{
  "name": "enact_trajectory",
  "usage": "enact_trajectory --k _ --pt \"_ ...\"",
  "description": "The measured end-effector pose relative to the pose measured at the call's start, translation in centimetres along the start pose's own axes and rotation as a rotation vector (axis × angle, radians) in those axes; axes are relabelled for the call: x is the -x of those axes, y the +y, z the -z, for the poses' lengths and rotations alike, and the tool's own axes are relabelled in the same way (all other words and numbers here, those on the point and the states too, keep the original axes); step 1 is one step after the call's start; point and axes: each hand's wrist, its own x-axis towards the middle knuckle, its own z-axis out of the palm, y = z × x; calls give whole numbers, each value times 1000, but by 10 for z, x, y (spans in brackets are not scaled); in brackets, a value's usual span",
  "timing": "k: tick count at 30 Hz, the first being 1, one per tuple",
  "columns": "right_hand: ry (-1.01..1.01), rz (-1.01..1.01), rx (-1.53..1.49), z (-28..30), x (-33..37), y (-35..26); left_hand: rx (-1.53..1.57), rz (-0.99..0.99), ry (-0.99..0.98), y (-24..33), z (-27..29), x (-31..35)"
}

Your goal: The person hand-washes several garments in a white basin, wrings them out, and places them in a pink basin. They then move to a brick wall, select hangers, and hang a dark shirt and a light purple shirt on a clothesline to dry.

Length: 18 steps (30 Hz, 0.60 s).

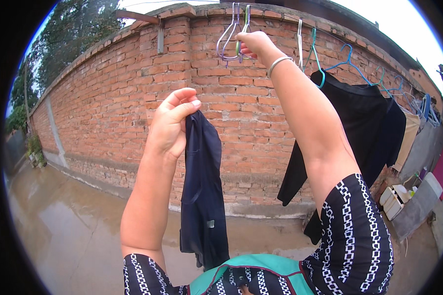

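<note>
My left hand [174,115] pinches the top of a dark navy garment [202,177] between thumb and fingers. The cloth hangs straight down in folds, long and narrow like folded trousers, with a small pale patch near its lower part. My right hand [255,45], with a bangle [279,65] at the wrist, is raised to the line. Its fingers are closed on a green hanger [238,47], partly hidden by the hand. Just left of it hang purple and white hangers [225,44], touching or nearly touching my fingers.
A brick wall [113,113] runs behind the line. To the right, a white hanger [300,44], a teal hanger [314,54] and a blue hanger [348,61] hang near black clothes [349,108]. A white container [393,201] stands at lower right. The ground [74,231] looks wet.
</note>
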Motion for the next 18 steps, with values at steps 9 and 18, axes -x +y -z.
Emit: enact_trajectory --k 9,18 --pt "392 217 324 17 -46 38 50 9 -19 0 9 -3" --pt "368 271 -255 43 135 115 -192 45 -83 -33 26 -30"
